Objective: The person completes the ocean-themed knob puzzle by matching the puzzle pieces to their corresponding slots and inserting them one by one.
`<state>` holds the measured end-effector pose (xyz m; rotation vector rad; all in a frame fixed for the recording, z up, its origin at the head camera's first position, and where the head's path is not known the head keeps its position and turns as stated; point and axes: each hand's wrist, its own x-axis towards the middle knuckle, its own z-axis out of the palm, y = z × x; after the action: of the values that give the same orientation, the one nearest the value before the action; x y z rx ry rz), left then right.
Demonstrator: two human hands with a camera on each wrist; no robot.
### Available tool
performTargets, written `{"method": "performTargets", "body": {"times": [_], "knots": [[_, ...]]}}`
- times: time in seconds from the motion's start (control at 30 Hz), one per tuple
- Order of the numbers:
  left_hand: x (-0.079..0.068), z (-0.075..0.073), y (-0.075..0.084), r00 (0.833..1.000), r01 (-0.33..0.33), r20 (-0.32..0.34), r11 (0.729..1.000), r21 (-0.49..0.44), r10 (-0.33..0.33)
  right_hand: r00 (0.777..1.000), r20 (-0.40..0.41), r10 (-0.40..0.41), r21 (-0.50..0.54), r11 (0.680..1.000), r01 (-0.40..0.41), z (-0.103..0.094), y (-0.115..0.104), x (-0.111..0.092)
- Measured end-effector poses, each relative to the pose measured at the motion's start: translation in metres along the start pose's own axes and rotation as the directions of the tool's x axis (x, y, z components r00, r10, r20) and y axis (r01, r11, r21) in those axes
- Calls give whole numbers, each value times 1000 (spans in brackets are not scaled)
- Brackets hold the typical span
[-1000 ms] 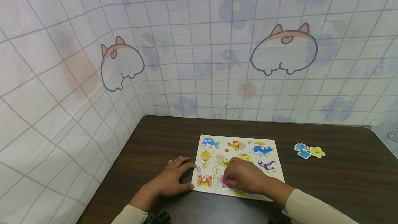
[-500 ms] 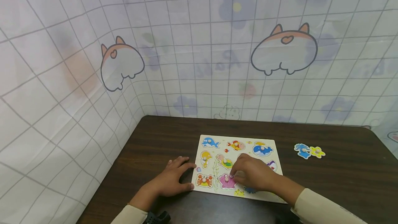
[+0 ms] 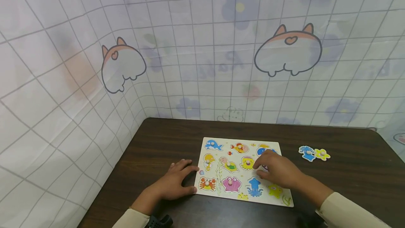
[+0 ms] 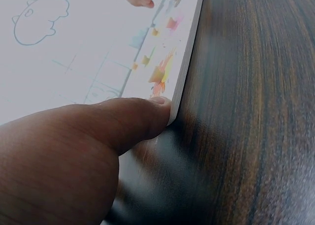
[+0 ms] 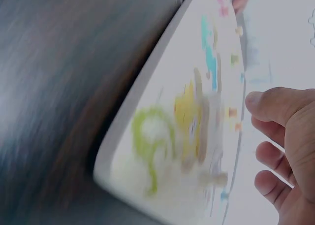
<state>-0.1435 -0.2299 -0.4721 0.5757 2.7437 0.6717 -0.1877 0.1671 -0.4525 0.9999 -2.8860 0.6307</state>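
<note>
A white knobbed puzzle board [image 3: 272,199] with sea animals lies on the table. My left hand [image 3: 174,182] rests at its left edge, thumb and a fingertip touching the rim; in the left wrist view the thumb [image 4: 133,119] lies on the corner. Above the board's right side is my right hand [image 3: 278,170], fingers loosely bent and holding nothing, partly covering the whale pieces. The pink shell piece [image 3: 231,184] sits in the bottom row beside the crab piece [image 3: 207,184]. The blue squid recess [image 3: 255,188] and yellow star recess [image 3: 275,190] show no knobs.
A loose blue squid piece [image 3: 307,153] and a yellow star piece [image 3: 322,154] lie touching each other right of the board on the dark wooden table [image 3: 171,136]. A gridded cloth [image 3: 202,90] hangs behind and to the left.
My right hand has left the pink shell piece and moved right and slightly up over the board, uncovering the octopus piece and the squid and star recesses. The left hand stays put.
</note>
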Motion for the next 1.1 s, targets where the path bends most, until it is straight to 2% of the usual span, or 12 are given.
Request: {"method": "performTargets", "body": {"times": [0.2, 0.4, 0.6, 0.8, 1.1], "knots": [[0, 0, 0, 1000, 2, -1, 1000, 0, -2, 999, -32, 32, -14, 999, -32, -8, 19, -9], [0, 1, -1, 1000, 2, -5, 1000, 3, -2, 992, -58, 116, -32, 992, -118, -20, 42, -21], [0, 0, 0, 1000, 12, -2, 1000, 7, -12, 984, -117, 138, -50, 988, -144, -32, 69, -34], [0, -2, 2, 1000, 5, -4, 1000, 4, -5, 971, -119, 207, -57, 975, -215, -42, 90, -46], [0, -1, 2, 1000, 4, -7, 1000, 7, -4, 968, -136, 213, -75, 972, -224, -44, 125, -56]]}}
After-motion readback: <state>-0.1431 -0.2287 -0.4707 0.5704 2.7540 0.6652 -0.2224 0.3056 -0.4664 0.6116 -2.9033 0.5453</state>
